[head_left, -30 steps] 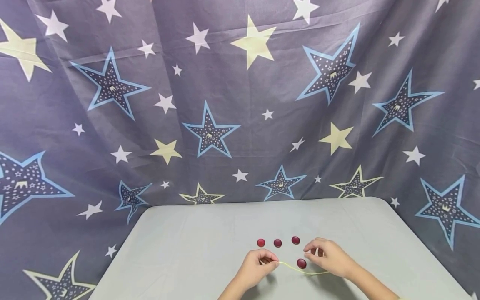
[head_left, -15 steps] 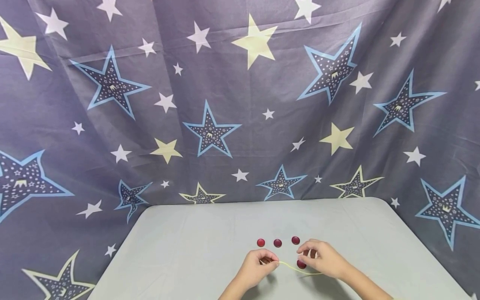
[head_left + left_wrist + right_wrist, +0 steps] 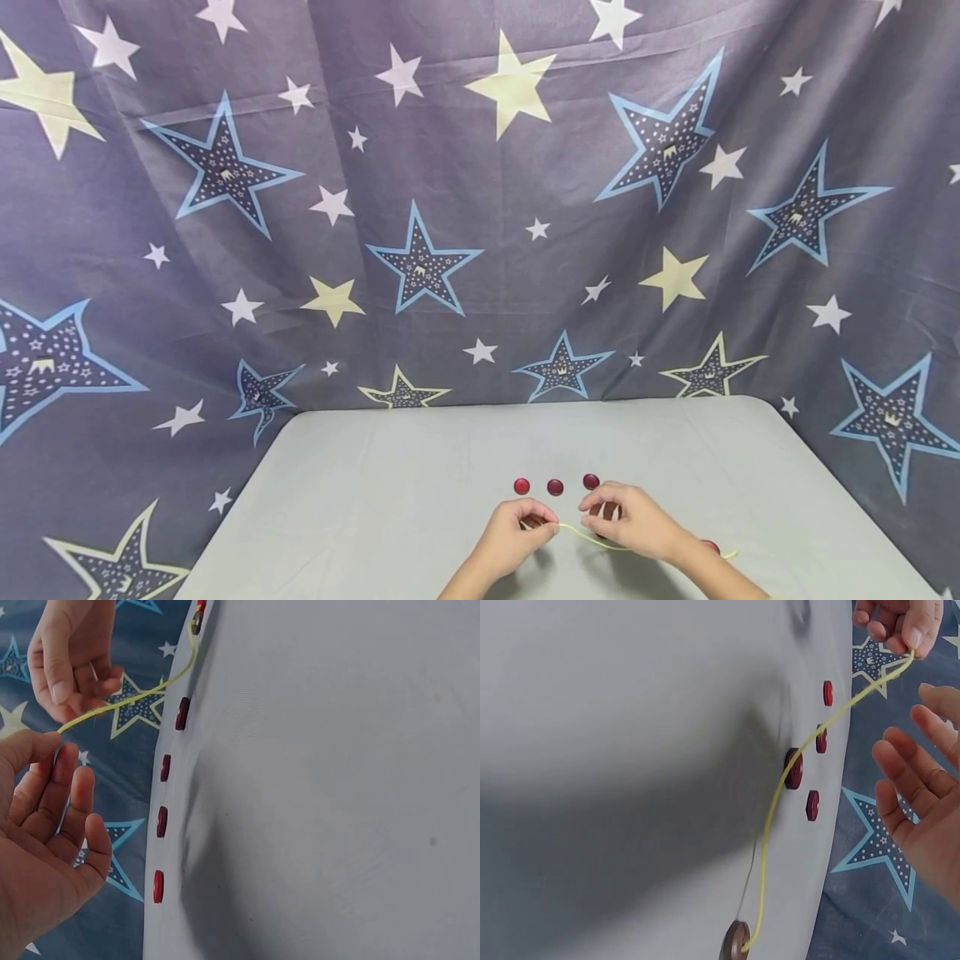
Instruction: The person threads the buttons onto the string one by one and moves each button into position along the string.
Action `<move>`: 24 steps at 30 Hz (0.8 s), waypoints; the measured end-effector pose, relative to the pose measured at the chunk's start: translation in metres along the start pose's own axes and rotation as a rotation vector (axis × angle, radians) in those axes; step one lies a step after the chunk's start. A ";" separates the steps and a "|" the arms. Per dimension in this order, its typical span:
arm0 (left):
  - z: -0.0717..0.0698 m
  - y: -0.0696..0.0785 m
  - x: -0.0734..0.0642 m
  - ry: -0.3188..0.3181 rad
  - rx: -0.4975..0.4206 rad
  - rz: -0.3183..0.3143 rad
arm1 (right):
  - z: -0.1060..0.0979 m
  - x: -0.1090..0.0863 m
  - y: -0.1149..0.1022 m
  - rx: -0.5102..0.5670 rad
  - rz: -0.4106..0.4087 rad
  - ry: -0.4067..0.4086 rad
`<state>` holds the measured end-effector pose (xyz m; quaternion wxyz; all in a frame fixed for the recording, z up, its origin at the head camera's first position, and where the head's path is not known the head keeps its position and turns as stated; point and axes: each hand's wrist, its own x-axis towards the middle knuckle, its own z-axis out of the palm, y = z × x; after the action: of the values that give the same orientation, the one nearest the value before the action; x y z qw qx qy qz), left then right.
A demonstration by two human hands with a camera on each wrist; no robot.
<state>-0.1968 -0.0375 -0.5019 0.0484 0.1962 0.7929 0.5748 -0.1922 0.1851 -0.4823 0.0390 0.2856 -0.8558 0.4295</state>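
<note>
My left hand [image 3: 512, 537] pinches one end of a thin yellow cord [image 3: 112, 706] between thumb and forefinger, its other fingers loosely bent. The cord sags to the right, its far end running through a round button-like bead [image 3: 736, 939] on the table. My right hand [image 3: 637, 523] hovers with relaxed, slightly curved fingers and nothing between them. Beneath it lies a loose dark red bead [image 3: 797, 769], mostly hidden by the fingers in the head view. The right forearm partly covers the threaded bead.
Behind the hands a bright red bead [image 3: 522, 486] and two dark red beads, one in the middle [image 3: 555, 487] and one at the right [image 3: 591, 481], lie in a row on the pale table [image 3: 390, 475]. A starry grey-purple cloth [image 3: 465, 175] hangs beyond the table's back edge.
My right hand has moved left over the loose dark red bead, covering most of it. The threaded bead and cord end have come into view beside the forearm. My left hand stays put.
</note>
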 end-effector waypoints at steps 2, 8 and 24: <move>0.000 0.000 0.000 0.001 0.002 0.005 | 0.003 0.001 0.000 0.015 0.001 -0.005; 0.000 -0.004 0.000 0.000 -0.014 0.019 | 0.010 0.003 -0.002 0.062 0.014 -0.012; -0.004 0.022 -0.009 -0.004 -0.030 0.029 | 0.020 0.008 -0.012 0.152 0.051 -0.061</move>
<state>-0.1848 -0.0390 -0.4816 0.0447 0.2081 0.7813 0.5867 -0.1884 0.1610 -0.4834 -0.0197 0.2788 -0.8285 0.4852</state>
